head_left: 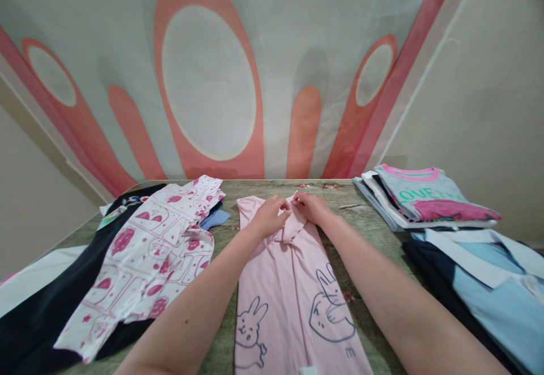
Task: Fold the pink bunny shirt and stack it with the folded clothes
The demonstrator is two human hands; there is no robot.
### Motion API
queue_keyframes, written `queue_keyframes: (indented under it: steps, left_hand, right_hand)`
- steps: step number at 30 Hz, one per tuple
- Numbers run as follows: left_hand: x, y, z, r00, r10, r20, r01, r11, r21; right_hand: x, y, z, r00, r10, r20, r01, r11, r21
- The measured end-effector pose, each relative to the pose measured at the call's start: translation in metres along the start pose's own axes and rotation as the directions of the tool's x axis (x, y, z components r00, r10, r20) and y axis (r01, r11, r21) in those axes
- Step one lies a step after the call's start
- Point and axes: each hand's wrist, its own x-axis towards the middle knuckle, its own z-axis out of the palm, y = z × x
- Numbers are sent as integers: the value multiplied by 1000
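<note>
Fabric at the collar of the pink bunny-print shirt is pinched by both hands: the left hand and the right hand each have their grip clenched on it. The shirt lies flat mid-desk, collar far. To the left, a white-and-pink patterned garment covers dark clothes. At far right is a folded stack, with blue shirts nearer.
</note>
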Motion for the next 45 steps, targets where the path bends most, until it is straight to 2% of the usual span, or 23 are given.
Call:
queue_keyframes:
  steps: [3, 5, 6, 8, 9, 10, 12, 14, 19, 24, 30, 37, 40, 45]
  left_hand:
    - [-1, -2, -27, 998, -41, 41, 40, 999, 11]
    - [-9, -3, -38, 981, -26, 194, 26, 1000, 0]
    - [-15, -3, -39, 957, -19, 288, 21, 1000, -3]
    - [-30, 0, -31, 918, -34, 396, 28, 999, 23]
    - [-37, 3, -24, 922, -53, 383, 37, 998, 50]
    - [-44, 6, -15, 944, -77, 321, 53, 995, 84]
    - [-55, 14, 3, 983, -119, 138, 99, 985, 140]
    - [-60, 20, 16, 987, -159, 37, 151, 975, 165]
    - [-58, 20, 23, 985, -174, 11, 170, 973, 157]
    - [-59, 19, 26, 981, -176, -87, 188, 970, 155]
    - [-59, 28, 26, 981, -168, -100, 176, 981, 77]
    - [-57, 25, 33, 967, -247, -69, 225, 945, -237]
    - [-57, 28, 36, 955, -284, -80, 253, 927, -276]
    - [-58, 32, 38, 959, -278, -62, 244, 913, -327]
  right_hand:
    - [1, 0, -1, 1000, 5, -5, -5, 1000, 3]
    - [1, 0, -2, 1000, 8, -7, -8, 1000, 4]
    - [1, 0, -2, 1000, 9, -8, -9, 1000, 4]
    - [2, 0, -3, 1000, 14, -10, -14, 1000, 4]
    - [2, 0, -3, 1000, 17, -10, -17, 1000, 2]
    - [2, 0, -3, 1000, 20, -10, -20, 1000, 1]
    - [2, 0, -3, 1000, 20, -9, -20, 1000, -2]
    - [1, -1, -3, 1000, 16, -9, -16, 1000, -6]
    - [1, -2, -3, 1000, 12, -14, -12, 1000, -13]
    - [1, -1, -3, 1000, 20, -12, -20, 1000, -15]
    - [2, 0, -3, 1000, 18, -9, -18, 1000, -16]
    - [2, 1, -1, 1000, 10, -6, -10, 1000, -24]
    - [3, 1, 0, 1000, 16, -4, -16, 999, -28]
    - [4, 1, 0, 999, 32, 5, -32, 999, -34]
